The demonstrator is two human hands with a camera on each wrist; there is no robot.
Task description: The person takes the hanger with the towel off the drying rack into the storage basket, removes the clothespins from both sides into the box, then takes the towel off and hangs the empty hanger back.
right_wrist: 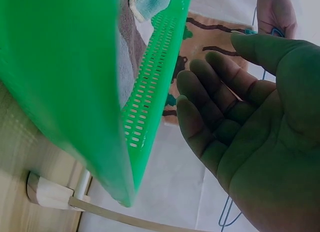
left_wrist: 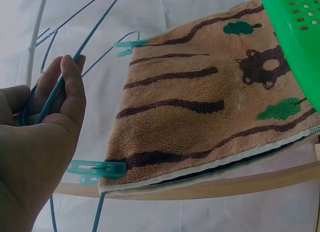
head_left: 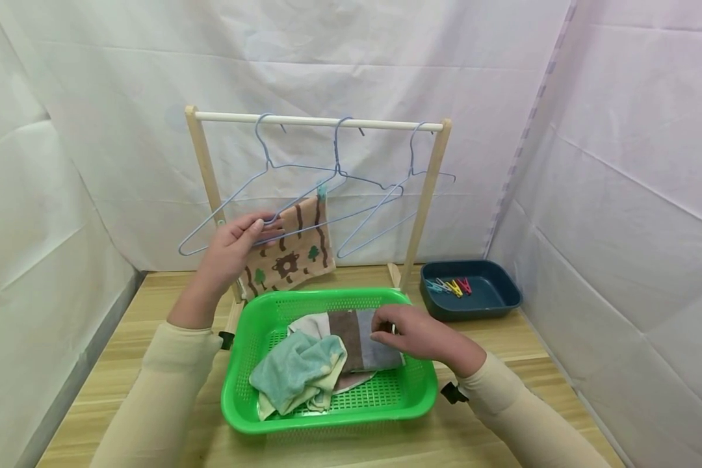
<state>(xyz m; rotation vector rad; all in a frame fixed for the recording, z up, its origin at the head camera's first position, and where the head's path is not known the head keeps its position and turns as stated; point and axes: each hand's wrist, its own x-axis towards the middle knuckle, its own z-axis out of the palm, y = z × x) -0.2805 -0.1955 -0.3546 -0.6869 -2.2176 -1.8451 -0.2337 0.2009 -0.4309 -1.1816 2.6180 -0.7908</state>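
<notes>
My left hand (head_left: pixel 232 242) grips the lower left end of the middle blue wire hanger (head_left: pixel 359 211), thumb and fingers round the wire. Behind it a tan towel (left_wrist: pixel 175 91) with brown stripes and a bear pattern hangs from the left hanger (head_left: pixel 234 195), held by teal clothespins (left_wrist: pixel 102 169). My right hand (head_left: pixel 412 333) hovers at the right of the green basket (head_left: pixel 327 426), fingers loosely bent and holding nothing. In the basket lie a crumpled teal towel (head_left: pixel 295 370) and a folded towel (head_left: pixel 345 338) with white, brown and grey bands.
A wooden rack (head_left: pixel 427 195) with a white rod carries the hangers, the right hanger (head_left: pixel 380 208) bare. A dark blue tray (head_left: pixel 497 289) with several coloured clothespins (head_left: pixel 456 288) stands at the right. White cloth walls (head_left: pixel 620 162) enclose the wooden table (head_left: pixel 117 364).
</notes>
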